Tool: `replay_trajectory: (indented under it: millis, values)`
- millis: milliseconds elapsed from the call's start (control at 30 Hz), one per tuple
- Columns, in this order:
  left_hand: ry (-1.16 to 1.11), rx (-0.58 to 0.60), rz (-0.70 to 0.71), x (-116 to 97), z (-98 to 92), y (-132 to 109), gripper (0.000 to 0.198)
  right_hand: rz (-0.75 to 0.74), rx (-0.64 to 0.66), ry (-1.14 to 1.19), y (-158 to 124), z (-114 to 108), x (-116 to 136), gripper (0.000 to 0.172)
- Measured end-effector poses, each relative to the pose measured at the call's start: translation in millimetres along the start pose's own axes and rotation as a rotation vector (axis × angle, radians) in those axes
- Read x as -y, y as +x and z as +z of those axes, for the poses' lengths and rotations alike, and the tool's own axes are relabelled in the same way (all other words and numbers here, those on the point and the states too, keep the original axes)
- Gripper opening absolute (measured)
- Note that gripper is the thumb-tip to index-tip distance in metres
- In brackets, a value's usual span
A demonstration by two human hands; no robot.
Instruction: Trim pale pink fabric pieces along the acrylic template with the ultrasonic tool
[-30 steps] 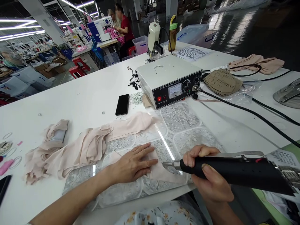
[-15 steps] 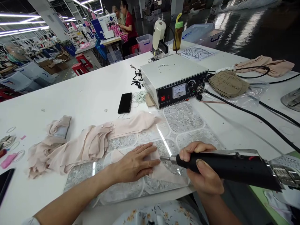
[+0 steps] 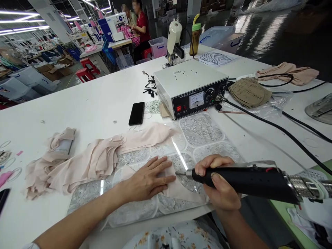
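Observation:
My left hand [image 3: 149, 180] lies flat with fingers stretched out, pressing a pale pink fabric piece [image 3: 181, 192] onto a clear patterned mat [image 3: 136, 211]. In my right hand [image 3: 220, 183] is a black handheld ultrasonic welding gun [image 3: 243, 181], fingers wrapped round its body. Its narrow metal tip points left and reaches the edge of the fabric near my left fingertips; whether it touches cannot be told. Part of the fabric is hidden under my left hand. Beyond it, a layered stack of pale pink fabric [image 3: 90, 162] spreads across the mat and table.
A control box [image 3: 192, 77] with a gauge and lit red switch stands behind the mat. Its black cable [image 3: 272, 126] runs right. Nearby are a phone [image 3: 136, 113], a bottle [image 3: 195, 39], brown fabric pieces [image 3: 250, 92] and a white machine [image 3: 174, 39]. Two people work at the back.
The whole view has shifted slightly. The welding gun's rear end has swung a little, and its tip stays close to the fabric edge. My left hand keeps its place on the fabric.

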State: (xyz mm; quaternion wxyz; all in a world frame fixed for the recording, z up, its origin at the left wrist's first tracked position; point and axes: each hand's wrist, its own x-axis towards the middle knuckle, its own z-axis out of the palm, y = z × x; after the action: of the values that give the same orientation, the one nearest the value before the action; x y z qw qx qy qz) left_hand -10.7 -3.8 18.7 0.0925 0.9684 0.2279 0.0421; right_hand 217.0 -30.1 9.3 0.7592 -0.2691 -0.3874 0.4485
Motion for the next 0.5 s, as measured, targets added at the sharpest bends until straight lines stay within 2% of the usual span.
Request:
replay_trajectory:
  millis: [167,267,367,500]
  values:
    - [0.018,0.034,0.009,12.8,-1.9,0.1,0.035,0.040,-0.036,0.042,-2.7,-11.0,9.2,0.009]
    - [0.030,0.013,0.015,16.1,-5.3,-0.5,0.033,0.076,-0.043,0.030,-6.4,-18.2,16.8,0.008]
    - [0.030,-0.043,0.021,5.9,-6.8,-2.6,0.033,0.075,-0.064,0.031,-8.8,-20.9,19.1,0.009]
    - [0.017,-0.149,-0.040,-19.5,0.1,-8.0,0.031,0.065,-0.090,0.053,-8.3,-19.1,14.5,0.010]
